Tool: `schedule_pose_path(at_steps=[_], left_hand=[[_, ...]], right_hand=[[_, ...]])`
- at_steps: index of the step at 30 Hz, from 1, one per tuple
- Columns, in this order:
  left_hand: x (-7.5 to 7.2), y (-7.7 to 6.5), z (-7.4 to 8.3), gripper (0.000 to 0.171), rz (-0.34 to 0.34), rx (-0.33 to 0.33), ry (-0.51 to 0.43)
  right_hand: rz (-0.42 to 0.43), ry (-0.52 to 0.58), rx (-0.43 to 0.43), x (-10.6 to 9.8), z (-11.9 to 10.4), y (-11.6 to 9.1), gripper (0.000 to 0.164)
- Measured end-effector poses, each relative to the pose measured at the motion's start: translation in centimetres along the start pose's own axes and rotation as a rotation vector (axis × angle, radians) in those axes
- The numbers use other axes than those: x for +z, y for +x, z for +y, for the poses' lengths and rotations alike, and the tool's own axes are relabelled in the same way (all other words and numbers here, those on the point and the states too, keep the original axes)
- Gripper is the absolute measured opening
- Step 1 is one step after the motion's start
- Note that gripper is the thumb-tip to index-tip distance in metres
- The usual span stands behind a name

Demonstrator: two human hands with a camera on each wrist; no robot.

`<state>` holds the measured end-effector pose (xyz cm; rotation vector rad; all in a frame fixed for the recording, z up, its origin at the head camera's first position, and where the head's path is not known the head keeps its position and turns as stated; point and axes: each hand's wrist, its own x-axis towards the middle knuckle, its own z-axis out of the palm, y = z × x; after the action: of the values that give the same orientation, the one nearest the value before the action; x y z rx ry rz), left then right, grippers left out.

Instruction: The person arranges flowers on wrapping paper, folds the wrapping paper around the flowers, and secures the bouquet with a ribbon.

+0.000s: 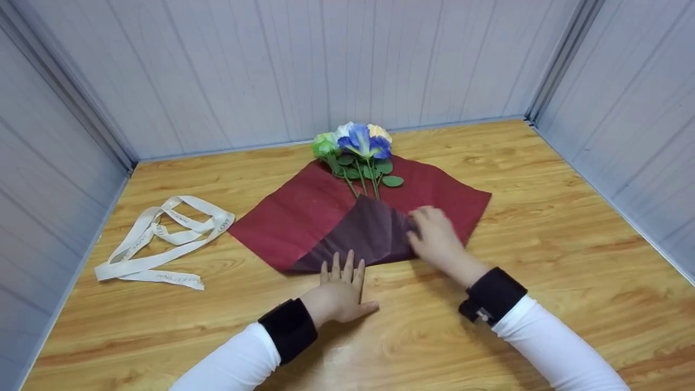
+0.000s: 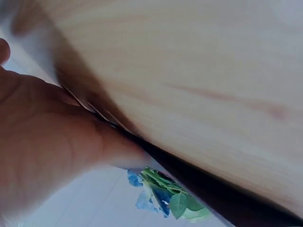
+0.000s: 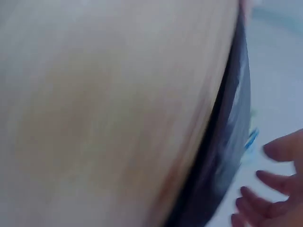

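The dark red wrapping paper (image 1: 282, 217) lies at the middle of the table, its near corner folded over as a purple-black flap (image 1: 372, 233) that covers the lower ends of the flower stems (image 1: 376, 187). That fold looks uncreased, so it could spring back if the pressure came off. The left hand (image 1: 339, 297) is spread, straight fingertips on the fold's near edge, left of its middle; dragging them toward the near side could pull the sheet askew. The right hand (image 1: 437, 239), fingers loosely bent and gripping nothing, is at the flap's right side; whether it touches the paper I cannot tell. A sideways brush there might wrinkle the flap or shift the stems. Beyond the fold, the blue flower (image 1: 362, 142) and its neighbours rest at the far edge, seemingly untied, so a tug could fan them apart. The printed white ribbon (image 1: 130, 267) lies in loose loops on the left of the wooden table (image 1: 570, 217), where it could tangle if pulled by one end.
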<state>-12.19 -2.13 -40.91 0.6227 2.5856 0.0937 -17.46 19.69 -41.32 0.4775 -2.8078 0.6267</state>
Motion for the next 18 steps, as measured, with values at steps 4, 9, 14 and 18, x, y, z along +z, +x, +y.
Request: schedule_pose_path(at_steps=[4, 9, 14, 18], left_hand=[[0.1, 0.0, 0.2, 0.089, -0.018, -0.063, 0.038], [0.0, 0.1, 0.6, 0.086, -0.041, -0.12, 0.087], [-0.1, 0.1, 0.4, 0.086, -0.042, -0.14, 0.083], [-0.1, -0.1, 0.2, 0.087, -0.015, -0.163, 0.051]], right_hand=[[-0.23, -0.061, -0.243, 1.4, -3.3, -1.0, 0.05], [-0.567, -0.098, -0.286, 2.1, -5.8, -2.2, 0.067], [-0.611, -0.13, -0.266, 2.5, -6.4, -2.4, 0.069], [-0.603, -0.156, -0.262, 2.7, -6.5, -2.6, 0.072]])
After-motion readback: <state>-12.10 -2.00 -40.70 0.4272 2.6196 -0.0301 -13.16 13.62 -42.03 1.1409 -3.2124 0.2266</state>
